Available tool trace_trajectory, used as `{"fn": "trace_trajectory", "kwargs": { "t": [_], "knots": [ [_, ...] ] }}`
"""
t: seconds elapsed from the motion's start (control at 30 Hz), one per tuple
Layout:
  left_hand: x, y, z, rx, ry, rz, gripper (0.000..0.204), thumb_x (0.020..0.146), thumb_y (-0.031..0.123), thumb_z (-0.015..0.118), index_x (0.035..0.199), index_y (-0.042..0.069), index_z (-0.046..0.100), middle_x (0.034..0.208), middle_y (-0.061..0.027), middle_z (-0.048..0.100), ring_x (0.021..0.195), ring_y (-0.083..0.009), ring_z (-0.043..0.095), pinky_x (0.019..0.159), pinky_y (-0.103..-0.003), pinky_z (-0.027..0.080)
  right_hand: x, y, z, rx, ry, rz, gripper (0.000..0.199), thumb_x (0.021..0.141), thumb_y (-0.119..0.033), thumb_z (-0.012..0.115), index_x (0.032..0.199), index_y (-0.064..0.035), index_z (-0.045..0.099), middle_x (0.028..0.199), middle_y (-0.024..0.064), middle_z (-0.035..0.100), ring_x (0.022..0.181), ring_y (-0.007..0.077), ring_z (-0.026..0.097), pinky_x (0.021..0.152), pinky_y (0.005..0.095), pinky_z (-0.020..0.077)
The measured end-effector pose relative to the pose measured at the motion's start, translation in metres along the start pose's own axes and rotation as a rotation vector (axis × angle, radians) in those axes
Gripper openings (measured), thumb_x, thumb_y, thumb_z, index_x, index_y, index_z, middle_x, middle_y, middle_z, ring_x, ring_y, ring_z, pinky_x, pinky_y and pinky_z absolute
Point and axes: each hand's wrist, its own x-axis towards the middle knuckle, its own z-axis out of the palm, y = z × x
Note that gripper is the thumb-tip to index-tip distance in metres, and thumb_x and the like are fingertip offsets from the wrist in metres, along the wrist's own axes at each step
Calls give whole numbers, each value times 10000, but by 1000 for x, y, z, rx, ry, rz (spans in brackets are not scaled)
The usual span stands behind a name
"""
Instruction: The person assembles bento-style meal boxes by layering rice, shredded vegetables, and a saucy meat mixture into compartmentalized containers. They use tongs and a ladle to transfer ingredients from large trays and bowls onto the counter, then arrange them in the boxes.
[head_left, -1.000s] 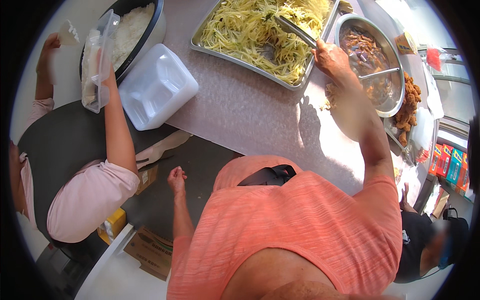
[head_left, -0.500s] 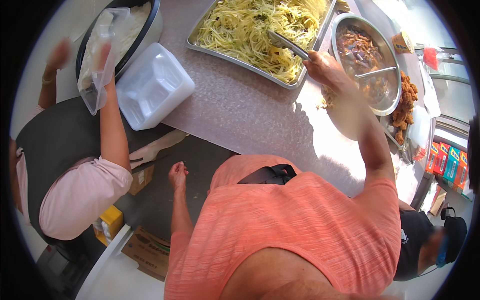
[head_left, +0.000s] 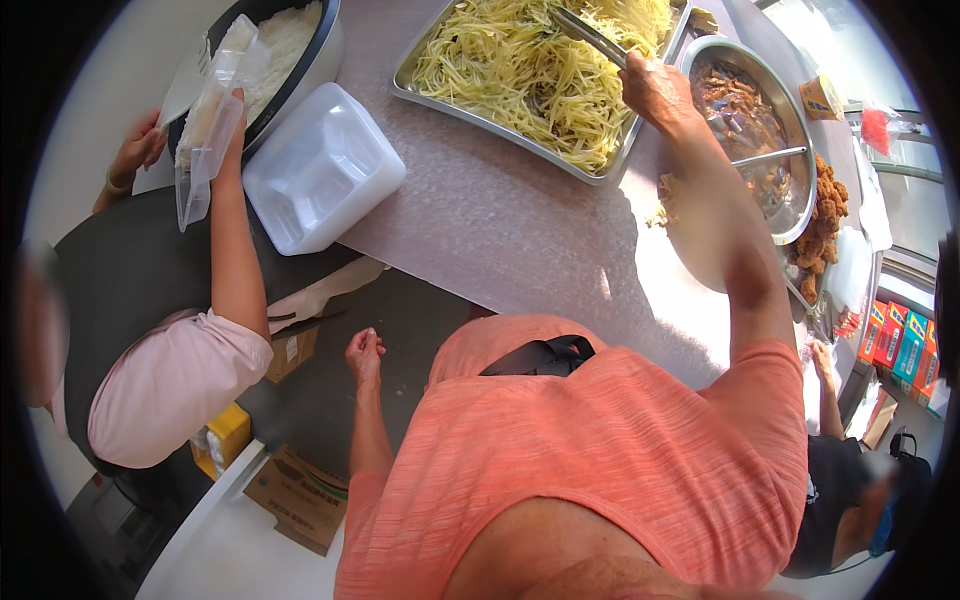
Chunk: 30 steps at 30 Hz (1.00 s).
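One firm, even squeeze should best keep the yellow shreds [head_left: 510,65] from trailing, as the right hand [head_left: 660,92] grips tongs [head_left: 594,40] over them in the metal tray [head_left: 500,135], while the left hand [head_left: 366,356] curls closed loosely, seemingly empty.

Shiny metal tongs [head_left: 592,38], smooth metal tray [head_left: 500,133], plastic container [head_left: 365,185] (glossy, translucent)

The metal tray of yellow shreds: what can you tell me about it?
The tray looks like silvery metal, rectangular, with a narrow rim and rounded near corners. It rests on the mottled tabletop, its far side cut off by the picture's top edge. Pale yellow shreds lie heaped inside, and tongs held in the person's right hand reach into them.
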Motion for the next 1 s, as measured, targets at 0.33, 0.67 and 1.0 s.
{"fn": "trace_trajectory", "kwargs": {
  "t": [0.33, 0.67, 1.0],
  "knots": [
    [-3, -3, 4, -1, -18, 1, 199, 915, 240, 611, 969, 51, 636, 717, 4, 600, 528, -49, 507, 422, -195, 336, -9, -10, -7, -106, -229, -334, 155, 777, -35, 517, 905, 21, 584, 795, 199, 645, 728, 364, 661, 624, 451, 532],
    [3, 28, 25, -27, -73, 152, 228, 935, 237, 584, 914, 17, 639, 681, -2, 577, 510, -46, 485, 477, -201, 401, -108, -11, -18, 24, -230, -228, 159, 847, -154, 587, 900, -13, 537, 767, 176, 618, 707, 352, 641, 614, 454, 493],
    [-17, 71, 48, -21, -146, 379, 254, 951, 246, 562, 888, 13, 644, 673, 3, 568, 500, -37, 466, 462, -191, 383, -85, 8, 19, 66, -186, 303, 300, 899, -276, 519, 980, 9, 564, 884, 225, 661, 847, 388, 653, 753, 471, 516]
  ]
}}
